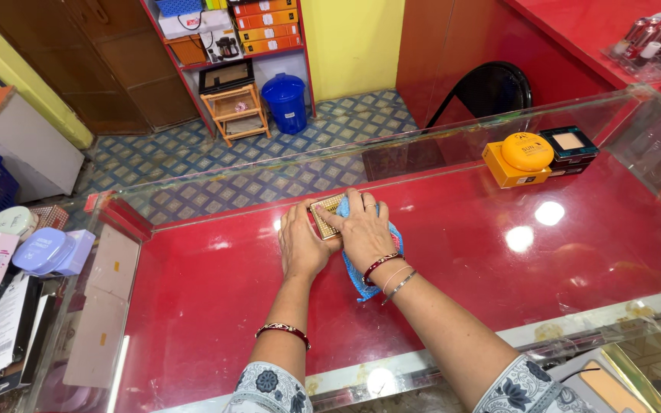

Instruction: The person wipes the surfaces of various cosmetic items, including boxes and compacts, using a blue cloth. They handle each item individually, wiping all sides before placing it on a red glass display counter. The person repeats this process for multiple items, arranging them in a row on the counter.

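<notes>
Below, red counter [216, 306] (tiled floor [193, 164])

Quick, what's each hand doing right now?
Left hand: open, flat, steadying the gold case.
Right hand: pressing a blue cloth against the case; grip cannot be told.

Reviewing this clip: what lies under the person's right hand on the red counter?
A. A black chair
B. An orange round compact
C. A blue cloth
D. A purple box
C: the right hand presses on a blue cloth that sticks out beneath the palm and wrist, beside the small gold case that the left hand steadies on the red counter.
</notes>
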